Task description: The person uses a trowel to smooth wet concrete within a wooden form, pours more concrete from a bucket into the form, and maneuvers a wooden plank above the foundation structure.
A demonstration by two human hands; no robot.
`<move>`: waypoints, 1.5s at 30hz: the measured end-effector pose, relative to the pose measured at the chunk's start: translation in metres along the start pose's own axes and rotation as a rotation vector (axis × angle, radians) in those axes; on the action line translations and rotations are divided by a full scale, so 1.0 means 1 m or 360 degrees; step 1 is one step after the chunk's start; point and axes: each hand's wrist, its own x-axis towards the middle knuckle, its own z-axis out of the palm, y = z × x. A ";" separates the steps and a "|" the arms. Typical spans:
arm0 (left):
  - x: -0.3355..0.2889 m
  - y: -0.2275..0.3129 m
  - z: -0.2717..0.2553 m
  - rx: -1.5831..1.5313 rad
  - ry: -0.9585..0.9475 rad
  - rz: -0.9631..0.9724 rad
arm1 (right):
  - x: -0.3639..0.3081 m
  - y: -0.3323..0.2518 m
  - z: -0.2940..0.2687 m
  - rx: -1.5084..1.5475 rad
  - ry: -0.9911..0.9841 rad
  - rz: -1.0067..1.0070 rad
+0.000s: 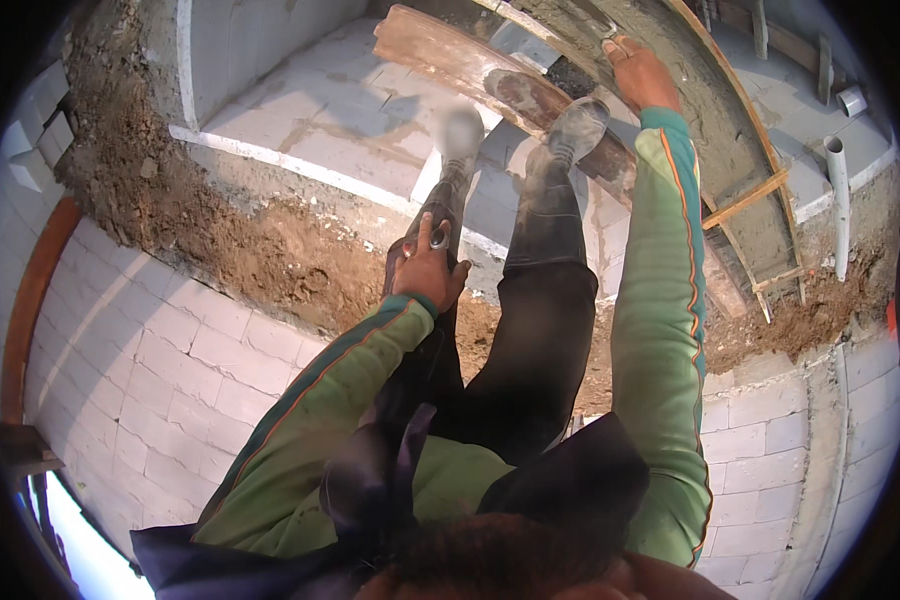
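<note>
My right hand [642,75] reaches far forward over a long strip of wet grey cement [715,120] held between wooden boards. Its fingers are closed round the handle of what looks like a trowel [598,14], mostly hidden by the hand and blurred against the cement. On my left leg, near the knee, rests my left hand [430,265], holding nothing, with fingers stretched and apart and rings on them. Both shoes are dusty and rest near a worn, mortar-stained plank [450,60] lying beside the cement strip.
A thin wooden crosspiece [746,199] spans the formwork. White pipes stick up at the right, one tall pipe [837,200] among them. Bare soil [240,250] runs between pale block walls [180,350]. A curved-looking brown board [32,310] stands at the left.
</note>
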 end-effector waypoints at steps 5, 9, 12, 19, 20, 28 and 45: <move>-0.002 0.001 -0.001 -0.0017 -0.0014 -0.0028 | 0.026 -0.031 0.010 0.0149 -0.0579 0.0142; -0.002 -0.002 0.004 -0.0094 0.0057 -0.0026 | 0.014 -0.014 -0.004 -0.0288 -0.0102 0.0047; -0.001 -0.003 0.010 -0.0075 0.0046 0.0011 | 0.002 -0.016 -0.018 -0.0005 0.0274 0.0040; 0.000 -0.007 0.011 -0.0084 0.0085 -0.0026 | 0.037 -0.052 -0.003 -0.0057 0.0318 -0.0116; 0.000 -0.007 0.011 -0.0112 0.0081 -0.0016 | 0.035 -0.045 -0.003 -0.0071 0.0247 -0.0074; -0.004 -0.003 0.010 -0.0026 0.0078 -0.0003 | -0.025 0.008 -0.019 -0.0131 0.0252 0.0176; -0.001 -0.017 0.005 -0.0127 0.0057 0.0070 | -0.049 -0.011 0.019 -0.0036 0.0282 0.0243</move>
